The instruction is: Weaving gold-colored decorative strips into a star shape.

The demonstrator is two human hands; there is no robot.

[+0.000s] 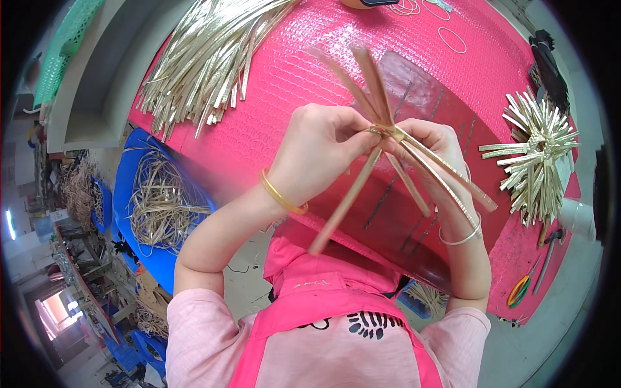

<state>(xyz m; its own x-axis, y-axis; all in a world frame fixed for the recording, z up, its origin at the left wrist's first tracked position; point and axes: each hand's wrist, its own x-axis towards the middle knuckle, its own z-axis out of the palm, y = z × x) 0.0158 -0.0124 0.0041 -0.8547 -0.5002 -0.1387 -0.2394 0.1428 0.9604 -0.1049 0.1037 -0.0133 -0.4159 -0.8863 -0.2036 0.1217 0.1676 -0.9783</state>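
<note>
Above the near part of the table, both hands meet at a knot of woven golden strips, whose loose ends fan out up, down and to the right. My left hand pinches the left side of the crossing between thumb and fingers. From the other side my right hand grips the crossing, with two strips running over its palm and wrist. Some strip ends are smeared by motion. Beneath lies a dark red sheet with black marks on it.
Pink padded wrap covers the table. A heap of golden strips lies far left, a bunch of joined strips at right. A blue bin holds tangled strips. Scissors lie near the right edge; a rubber band lies at the back.
</note>
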